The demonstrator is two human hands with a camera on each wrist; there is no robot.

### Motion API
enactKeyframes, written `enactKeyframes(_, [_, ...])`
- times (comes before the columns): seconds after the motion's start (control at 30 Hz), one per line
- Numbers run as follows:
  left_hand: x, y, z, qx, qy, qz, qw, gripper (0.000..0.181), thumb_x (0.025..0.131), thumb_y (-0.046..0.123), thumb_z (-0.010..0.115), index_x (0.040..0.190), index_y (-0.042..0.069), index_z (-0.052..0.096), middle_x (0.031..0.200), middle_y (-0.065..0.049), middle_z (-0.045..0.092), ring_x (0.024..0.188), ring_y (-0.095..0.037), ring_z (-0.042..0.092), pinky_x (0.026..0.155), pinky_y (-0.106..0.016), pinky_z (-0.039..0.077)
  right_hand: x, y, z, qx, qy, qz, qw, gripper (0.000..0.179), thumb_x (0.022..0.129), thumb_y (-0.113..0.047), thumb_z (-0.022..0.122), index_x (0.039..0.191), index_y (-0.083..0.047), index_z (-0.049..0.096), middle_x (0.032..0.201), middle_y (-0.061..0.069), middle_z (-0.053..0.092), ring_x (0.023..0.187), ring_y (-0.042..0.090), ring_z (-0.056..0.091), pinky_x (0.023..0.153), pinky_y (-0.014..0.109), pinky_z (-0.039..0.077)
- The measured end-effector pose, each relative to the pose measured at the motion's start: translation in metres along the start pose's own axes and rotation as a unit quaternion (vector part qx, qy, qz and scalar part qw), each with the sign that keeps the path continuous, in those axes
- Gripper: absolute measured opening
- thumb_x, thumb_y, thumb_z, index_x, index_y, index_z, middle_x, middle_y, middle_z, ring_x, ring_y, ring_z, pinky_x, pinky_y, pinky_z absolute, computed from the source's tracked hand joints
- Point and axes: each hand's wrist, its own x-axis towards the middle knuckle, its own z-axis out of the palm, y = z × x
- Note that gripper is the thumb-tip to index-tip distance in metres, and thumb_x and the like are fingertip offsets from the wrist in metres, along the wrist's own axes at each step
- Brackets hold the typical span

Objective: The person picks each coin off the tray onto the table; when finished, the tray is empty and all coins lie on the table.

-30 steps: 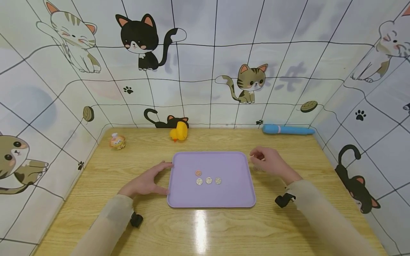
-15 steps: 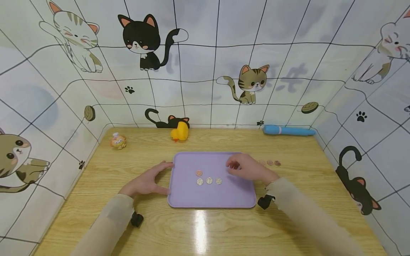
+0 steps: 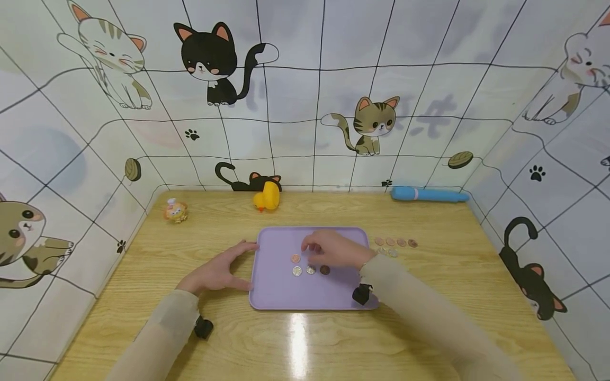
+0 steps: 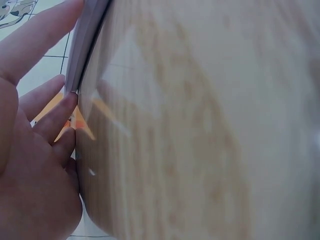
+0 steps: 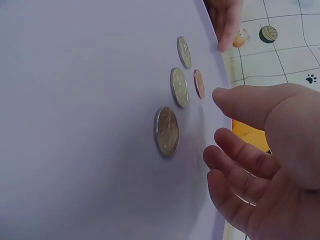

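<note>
A lilac tray (image 3: 286, 293) lies on the wooden table, with three silver-coloured coins (image 3: 297, 271) in a row and one copper coin (image 3: 295, 258) behind them. My left hand (image 3: 219, 268) rests at the tray's left edge, thumb and fingers spread against its rim; the left wrist view has the fingers (image 4: 52, 117) by that rim. Over the tray, my right hand (image 3: 335, 248) hovers just behind the silver coins and right of the copper coin. In the right wrist view, a gap separates the thumb (image 5: 245, 102) from the bent fingers, and no coin shows between them.
Right of the tray lie several copper coins (image 3: 402, 243) and two silver coins (image 3: 393, 253). Along the back stand a small figurine (image 3: 176, 210), a yellow rubber duck (image 3: 269, 196) and a blue pen-shaped object (image 3: 431, 194). Cat-patterned walls enclose the table's back and sides.
My right hand has moved left from beside the tray to above the coins on it, uncovering the coins at the right. The left hand stays at the rim; the tray's coins keep their places.
</note>
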Motion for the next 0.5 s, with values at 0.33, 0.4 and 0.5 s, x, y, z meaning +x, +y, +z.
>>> enactKeyframes(0.33, [0.000, 0.002, -0.001, 0.001, 0.001, -0.004, 1.0000, 0.101, 0.077, 0.036, 0.095, 0.161, 0.029, 0.041, 0.176, -0.005, 0.017, 0.163, -0.038, 0.003, 0.125, -0.071, 0.004, 0.023, -0.013, 0.001, -0.011, -0.054, -0.036, 0.9978, 0.026, 0.099, -0.016, 0.075, 0.125, -0.013, 0.075, 0.114, 0.007, 0.070, 0.102, 0.024, 0.063, 0.091, 0.034, 0.053])
enactKeyframes(0.4, [0.000, 0.002, -0.001, 0.002, 0.000, -0.003, 1.0000, 0.101, 0.077, 0.036, 0.095, 0.161, 0.028, 0.041, 0.176, -0.006, 0.017, 0.162, -0.039, 0.004, 0.125, -0.072, 0.004, 0.025, -0.014, 0.002, -0.016, -0.058, -0.041, 0.9973, 0.026, 0.098, -0.014, 0.075, 0.124, -0.012, 0.075, 0.114, 0.007, 0.070, 0.103, 0.025, 0.063, 0.092, 0.034, 0.053])
enactKeyframes(0.5, [-0.001, 0.003, -0.002, 0.002, -0.001, -0.004, 1.0000, 0.101, 0.076, 0.037, 0.095, 0.161, 0.028, 0.041, 0.176, -0.007, 0.018, 0.162, -0.040, 0.004, 0.125, -0.072, 0.005, 0.027, -0.013, 0.005, -0.030, -0.059, -0.049, 0.9966, 0.024, 0.099, -0.013, 0.075, 0.123, -0.012, 0.076, 0.113, 0.006, 0.071, 0.104, 0.024, 0.063, 0.093, 0.033, 0.052])
